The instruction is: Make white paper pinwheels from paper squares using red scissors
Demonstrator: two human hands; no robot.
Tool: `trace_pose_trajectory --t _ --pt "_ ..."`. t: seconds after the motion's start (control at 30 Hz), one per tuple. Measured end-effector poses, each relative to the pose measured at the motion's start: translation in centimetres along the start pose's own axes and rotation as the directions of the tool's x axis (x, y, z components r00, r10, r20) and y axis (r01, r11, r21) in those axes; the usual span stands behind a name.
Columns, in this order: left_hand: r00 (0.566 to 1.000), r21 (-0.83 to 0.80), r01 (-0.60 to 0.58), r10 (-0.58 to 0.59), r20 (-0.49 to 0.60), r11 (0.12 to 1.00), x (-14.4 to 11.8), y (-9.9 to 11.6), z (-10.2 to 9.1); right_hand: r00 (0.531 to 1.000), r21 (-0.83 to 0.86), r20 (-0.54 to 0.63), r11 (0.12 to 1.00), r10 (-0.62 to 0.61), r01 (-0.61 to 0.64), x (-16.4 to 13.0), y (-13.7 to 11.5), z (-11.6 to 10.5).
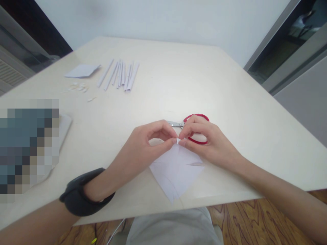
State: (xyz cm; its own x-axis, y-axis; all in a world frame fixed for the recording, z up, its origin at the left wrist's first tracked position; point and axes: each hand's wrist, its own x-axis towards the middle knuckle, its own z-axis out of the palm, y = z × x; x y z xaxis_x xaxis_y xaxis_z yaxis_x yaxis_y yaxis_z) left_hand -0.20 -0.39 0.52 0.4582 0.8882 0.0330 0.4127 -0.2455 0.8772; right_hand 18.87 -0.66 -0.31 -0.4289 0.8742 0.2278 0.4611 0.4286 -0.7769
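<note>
A white folded sheet of paper (176, 172) lies on the cream table (178, 81) near its front edge, pointing toward me. My left hand (143, 148) pinches the paper's far tip between thumb and fingers; a black band sits on that wrist. My right hand (206, 143) pinches the same tip from the other side, fingertips nearly touching the left ones. Red-handled scissors (195, 127) lie on the table just behind my right hand, partly hidden by it.
Several rolled white paper sticks (121, 75) lie at the far left, next to a folded paper piece (81, 70) and small paper scraps (79, 88). A blurred patch covers something at the left edge. Wooden floor shows below the table.
</note>
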Motion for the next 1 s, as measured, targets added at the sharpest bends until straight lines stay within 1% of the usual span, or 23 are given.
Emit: trace_pose_trajectory --t 0.33,0.43,0.7,1.0 --pt "1.000 -0.034 0.016 -0.016 -0.023 0.999 -0.06 0.36 0.05 0.999 0.025 -0.049 1.000 -0.010 0.011 0.09 0.30 -0.03" --pt "1.000 -0.045 0.012 -0.012 -0.008 0.999 -0.05 0.29 0.06 0.998 0.017 -0.061 1.000 -0.013 0.014 0.10 0.27 -0.01" --pt "1.000 -0.054 0.010 -0.008 0.026 0.998 -0.07 0.08 0.03 0.997 0.007 -0.068 0.999 -0.034 0.034 0.02 0.05 0.06" --pt "1.000 -0.052 0.005 -0.005 0.010 0.999 0.05 -0.09 0.14 0.996 -0.010 -0.072 0.998 -0.055 0.055 -0.08 0.13 0.14"
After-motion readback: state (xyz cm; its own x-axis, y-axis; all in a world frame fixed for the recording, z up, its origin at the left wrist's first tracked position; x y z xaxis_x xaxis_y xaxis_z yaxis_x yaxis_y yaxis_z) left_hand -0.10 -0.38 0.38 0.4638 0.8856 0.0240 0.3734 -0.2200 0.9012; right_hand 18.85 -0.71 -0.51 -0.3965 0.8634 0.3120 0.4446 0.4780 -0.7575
